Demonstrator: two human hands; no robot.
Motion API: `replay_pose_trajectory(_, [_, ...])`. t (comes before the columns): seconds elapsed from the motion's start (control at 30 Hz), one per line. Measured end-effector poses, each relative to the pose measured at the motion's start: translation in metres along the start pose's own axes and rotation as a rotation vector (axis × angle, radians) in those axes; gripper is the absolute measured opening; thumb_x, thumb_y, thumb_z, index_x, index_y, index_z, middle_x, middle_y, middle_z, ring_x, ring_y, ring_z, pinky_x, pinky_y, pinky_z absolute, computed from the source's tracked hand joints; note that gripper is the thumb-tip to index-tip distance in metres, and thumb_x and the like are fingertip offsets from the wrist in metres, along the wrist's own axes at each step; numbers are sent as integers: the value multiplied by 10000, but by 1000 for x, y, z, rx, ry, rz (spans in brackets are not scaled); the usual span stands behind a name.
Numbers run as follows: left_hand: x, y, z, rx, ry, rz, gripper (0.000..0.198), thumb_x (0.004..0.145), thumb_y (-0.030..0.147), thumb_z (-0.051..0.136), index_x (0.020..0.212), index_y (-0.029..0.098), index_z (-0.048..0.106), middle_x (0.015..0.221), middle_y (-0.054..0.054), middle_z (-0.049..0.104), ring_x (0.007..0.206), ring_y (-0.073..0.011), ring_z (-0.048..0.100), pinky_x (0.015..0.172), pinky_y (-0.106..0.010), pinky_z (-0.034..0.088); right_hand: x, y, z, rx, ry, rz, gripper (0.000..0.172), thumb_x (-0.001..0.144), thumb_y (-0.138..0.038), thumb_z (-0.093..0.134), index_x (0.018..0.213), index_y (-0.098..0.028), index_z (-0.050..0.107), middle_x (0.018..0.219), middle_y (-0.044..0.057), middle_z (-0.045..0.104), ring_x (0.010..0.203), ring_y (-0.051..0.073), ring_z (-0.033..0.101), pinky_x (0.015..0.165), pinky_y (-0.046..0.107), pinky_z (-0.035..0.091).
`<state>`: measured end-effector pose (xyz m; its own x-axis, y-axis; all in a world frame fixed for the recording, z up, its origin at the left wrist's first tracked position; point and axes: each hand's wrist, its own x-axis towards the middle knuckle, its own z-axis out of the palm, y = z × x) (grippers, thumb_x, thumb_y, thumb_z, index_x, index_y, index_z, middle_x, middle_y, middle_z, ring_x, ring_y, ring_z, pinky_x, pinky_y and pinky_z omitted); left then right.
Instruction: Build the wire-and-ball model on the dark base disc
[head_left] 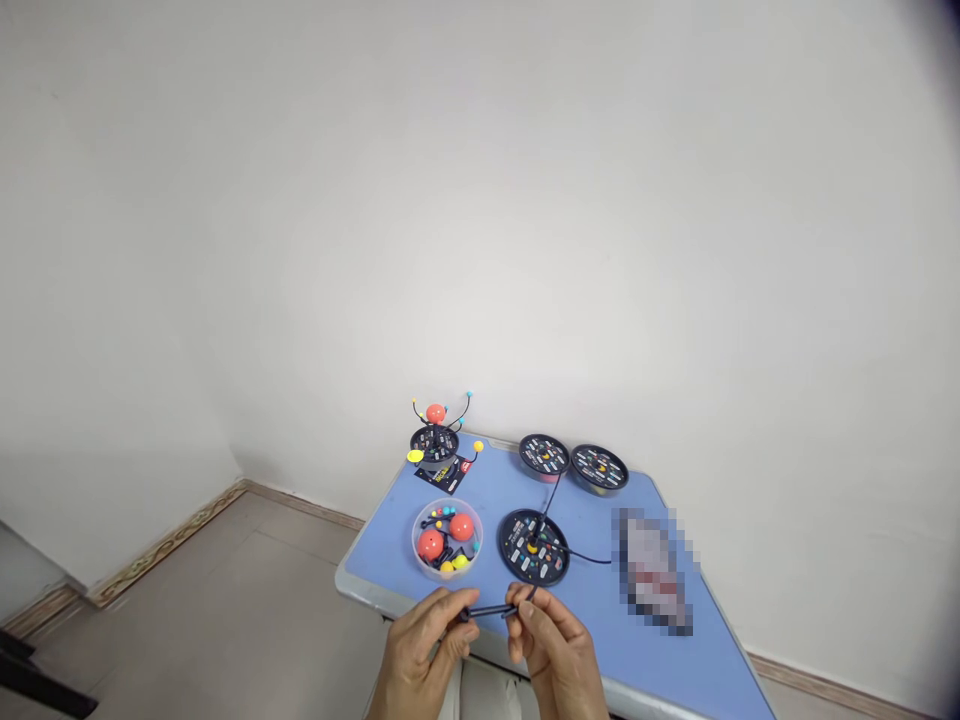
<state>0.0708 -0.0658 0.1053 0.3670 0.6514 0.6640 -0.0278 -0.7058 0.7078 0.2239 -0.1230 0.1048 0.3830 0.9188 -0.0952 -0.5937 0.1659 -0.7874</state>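
Note:
Above the table's front edge, my left hand (431, 640) pinches one end of a thin black rod (489, 610). The fingers of my right hand (553, 640) close on the rod's other end, where another thin black piece sticks up. Just beyond my hands lies a round black disc (534, 548) printed with small labels, with a yellow piece at its centre and two long black arms reaching out from it. To its left, a clear round tub (448, 540) holds red balls, small yellow and blue balls and black parts.
On the blue table (600, 620), an assembled planet model (435, 440) stands at the back left over a black card (448, 475). Two lidded tubs (544, 455) sit at the back. A pixelated item (654, 575) lies at the right. A wall rises behind.

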Motion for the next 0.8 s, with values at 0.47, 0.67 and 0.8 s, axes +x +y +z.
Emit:
replay_pose_trajectory(0.47, [-9, 4, -8, 15, 167, -144, 165, 915, 269, 579, 958, 229, 733, 623, 30, 653, 487, -100, 605, 527, -170, 508, -12, -10, 11, 44, 107, -133, 297, 589, -406, 874, 706, -168, 739, 725, 26, 634, 563, 120, 547, 367, 180, 412])
replay_pose_trajectory(0.67, [-9, 17, 1, -46, 259, -245, 166, 885, 328, 609, 901, 232, 744, 613, 41, 634, 477, -95, 568, 541, -189, 487, -15, -14, 11, 94, 105, -153, 286, 596, -387, 878, 715, -175, 728, 671, 11, 647, 527, 106, 550, 395, 178, 428])
replay_pose_trajectory(0.8, [-8, 24, 9, -59, 268, -265, 164, 888, 335, 604, 901, 238, 736, 616, 45, 631, 490, -93, 563, 563, -193, 476, -17, -15, 10, 111, 123, -167, 290, 585, -381, 885, 707, -177, 719, 672, 6, 648, 507, 96, 541, 385, 172, 415])
